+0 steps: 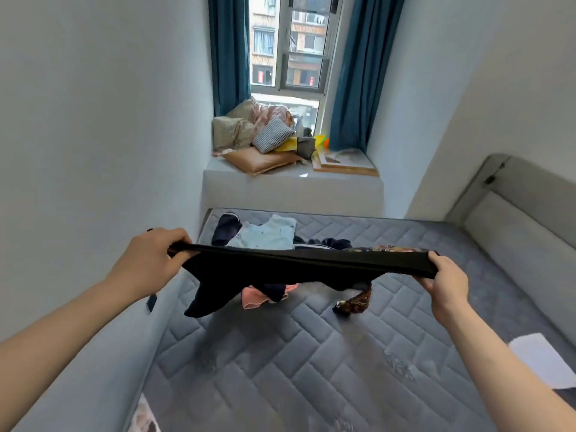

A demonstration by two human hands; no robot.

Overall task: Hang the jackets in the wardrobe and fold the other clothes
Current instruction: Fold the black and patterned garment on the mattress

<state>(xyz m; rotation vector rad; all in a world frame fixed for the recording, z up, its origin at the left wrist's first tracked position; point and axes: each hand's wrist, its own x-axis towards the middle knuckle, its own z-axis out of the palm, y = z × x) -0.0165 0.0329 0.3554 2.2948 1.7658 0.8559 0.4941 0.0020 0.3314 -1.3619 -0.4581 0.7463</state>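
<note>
A black garment [290,269] is stretched flat between both hands above the grey quilted mattress [311,353]. My left hand [152,260] grips its left edge and my right hand [445,279] grips its right edge. Parts of the garment hang down toward the bed. Behind it on the mattress lie a light blue garment [268,235], a dark navy one [226,229], a pink piece [255,296] and a floral patterned piece [358,302], partly hidden by the black cloth.
A white wall runs close along the left of the bed. The grey padded headboard [514,213] stands at the right. Cushions and bedding [258,135] are piled on the window ledge beyond the bed. A white sheet [545,360] lies at the right edge.
</note>
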